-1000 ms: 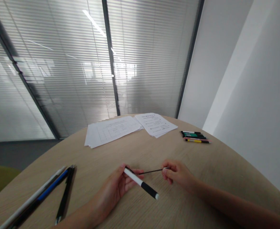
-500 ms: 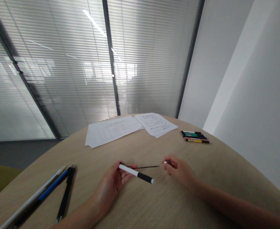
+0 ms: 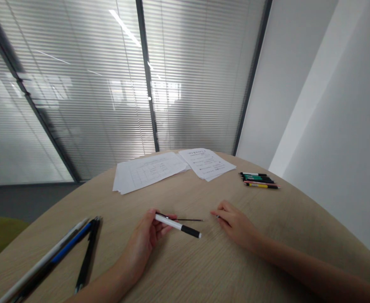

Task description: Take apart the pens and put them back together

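Observation:
My left hand (image 3: 150,229) is closed around a white pen barrel (image 3: 169,221) with a black grip, its pale end pointing right and toward me. A thin dark ink refill (image 3: 189,219) sticks out to the right from the same fingers, behind the barrel. To the right, my right hand (image 3: 235,223) is closed in a pinch, apart from the refill's tip. Between its thumb and fingers shows a small silvery pen part (image 3: 218,216); most of it is hidden, so its exact kind cannot be told.
Larger-looking pens, one with blue (image 3: 73,242) and a black one (image 3: 87,256), lie at the near left of the wooden table (image 3: 204,269). Printed sheets (image 3: 150,170) lie toward the far edge. Several assembled pens (image 3: 259,180) form a row at the right.
My right hand has turned, fingers now pointing more downward, and the silvery part shows less. My left hand has shifted slightly left and up with the pen barrel and refill.

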{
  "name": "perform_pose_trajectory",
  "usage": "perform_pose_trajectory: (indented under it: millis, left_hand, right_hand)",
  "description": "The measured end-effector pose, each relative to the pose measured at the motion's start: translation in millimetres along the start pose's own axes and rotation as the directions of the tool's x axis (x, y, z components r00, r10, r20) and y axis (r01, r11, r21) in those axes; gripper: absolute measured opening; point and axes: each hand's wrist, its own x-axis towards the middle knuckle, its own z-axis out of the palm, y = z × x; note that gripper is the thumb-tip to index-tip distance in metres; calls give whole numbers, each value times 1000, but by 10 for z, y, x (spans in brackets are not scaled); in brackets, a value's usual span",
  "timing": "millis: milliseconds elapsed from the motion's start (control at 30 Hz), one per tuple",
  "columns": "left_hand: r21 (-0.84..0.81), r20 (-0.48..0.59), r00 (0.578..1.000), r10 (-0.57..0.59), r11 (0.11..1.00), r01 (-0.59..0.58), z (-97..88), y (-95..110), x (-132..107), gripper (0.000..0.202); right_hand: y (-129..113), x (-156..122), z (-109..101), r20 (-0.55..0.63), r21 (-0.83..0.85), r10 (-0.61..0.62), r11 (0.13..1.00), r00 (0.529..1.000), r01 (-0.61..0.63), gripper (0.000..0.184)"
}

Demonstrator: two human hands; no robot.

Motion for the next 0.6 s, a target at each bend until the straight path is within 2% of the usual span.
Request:
perform_pose_trajectory:
  millis: [100, 267, 333, 500, 600]
  left_hand:
    - [4, -26, 1000, -1, 1000, 1, 13, 16, -10, 21]
    - [6, -51, 999, -3, 1000, 3, 32, 29, -12, 24]
    - [8, -61, 998, -4, 1000, 5, 40, 32, -13, 26]
    - [12, -68, 998, -12, 1000, 13, 42, 35, -16, 29]
    - [14, -55, 998, -10, 1000, 11, 28, 26, -11, 32]
  right_hand:
    - [-9, -2, -6, -3, 46, 12, 999, 1000, -12, 30]
    - [-6, 11, -4, -15, 124, 219, 969, 976, -216, 18]
    - [23, 29, -5, -7, 129, 255, 959, 967, -252, 13]
    - [121, 77, -29, 6, 187, 131, 974, 991, -130, 12]
    - [140, 89, -48, 7, 169, 109, 980, 994, -108, 15]
